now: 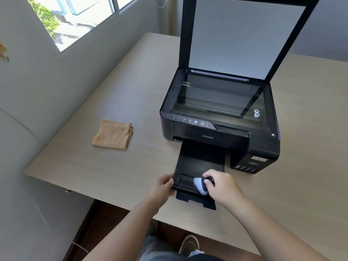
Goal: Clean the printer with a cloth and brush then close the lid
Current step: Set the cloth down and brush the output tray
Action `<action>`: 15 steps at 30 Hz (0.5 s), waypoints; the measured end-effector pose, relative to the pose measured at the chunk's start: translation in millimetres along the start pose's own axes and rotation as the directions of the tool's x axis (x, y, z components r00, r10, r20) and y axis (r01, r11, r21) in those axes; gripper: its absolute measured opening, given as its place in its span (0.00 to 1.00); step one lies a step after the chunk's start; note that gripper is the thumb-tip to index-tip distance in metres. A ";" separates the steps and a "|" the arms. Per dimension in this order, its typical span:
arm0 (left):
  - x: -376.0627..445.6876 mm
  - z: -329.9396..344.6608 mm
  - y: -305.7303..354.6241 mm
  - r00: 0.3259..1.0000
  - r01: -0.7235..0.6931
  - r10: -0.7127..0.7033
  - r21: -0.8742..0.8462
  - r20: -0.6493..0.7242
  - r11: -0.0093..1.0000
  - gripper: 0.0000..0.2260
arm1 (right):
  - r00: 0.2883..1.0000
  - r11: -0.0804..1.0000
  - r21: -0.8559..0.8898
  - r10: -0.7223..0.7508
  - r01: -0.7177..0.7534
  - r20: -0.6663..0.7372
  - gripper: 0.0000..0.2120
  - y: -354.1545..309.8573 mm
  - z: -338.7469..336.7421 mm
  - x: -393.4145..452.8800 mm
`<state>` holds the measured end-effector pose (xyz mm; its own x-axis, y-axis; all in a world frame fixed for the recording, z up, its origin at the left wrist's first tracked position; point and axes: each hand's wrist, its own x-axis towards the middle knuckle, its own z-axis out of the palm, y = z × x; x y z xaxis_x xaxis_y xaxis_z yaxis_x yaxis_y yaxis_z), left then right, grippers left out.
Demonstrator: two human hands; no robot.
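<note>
A black printer stands on the light wooden table, its scanner lid raised upright over the glass. Its black output tray is pulled out toward me. My right hand grips a small brush with pale bristles pressed on the tray's front part. My left hand holds the tray's left front corner. A folded orange cloth lies on the table, left of the printer, apart from both hands.
A grey wall with a window runs along the table's left side. The table's near edge is just below my hands, with the floor and my shoe under it. A small white item rests on the glass at right.
</note>
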<state>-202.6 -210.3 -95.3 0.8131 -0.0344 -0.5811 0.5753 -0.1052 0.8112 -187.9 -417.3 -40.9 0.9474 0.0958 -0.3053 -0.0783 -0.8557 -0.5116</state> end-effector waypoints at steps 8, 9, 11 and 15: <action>-5.9 9.4 -4.8 1.000 -0.002 -0.001 -0.112 -0.028 0.994 0.15 | 0.991 0.998 0.006 -0.059 0.058 0.122 0.11 -11.0 3.3 18.0; -5.9 9.6 -5.4 1.000 -0.002 -0.002 -0.125 -0.030 0.992 0.15 | 0.985 0.997 0.026 -0.077 0.073 0.157 0.11 -10.8 1.6 18.7; -6.1 9.7 -6.1 0.999 -0.005 -0.001 -0.143 -0.039 0.990 0.15 | 0.965 0.991 0.049 -0.135 0.128 0.225 0.10 -8.5 -6.2 18.4; -6.2 9.0 -6.8 0.999 -0.019 0.013 -0.136 -0.040 0.991 0.14 | 0.966 0.985 -0.016 -0.164 0.171 0.199 0.09 7.3 -34.6 19.2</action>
<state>-212.4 -218.3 -97.8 0.8236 0.0037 -0.5672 0.5668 0.0316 0.8233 -159.7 -439.3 -22.7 0.8664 0.3344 -0.3708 0.0896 -0.8347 -0.5434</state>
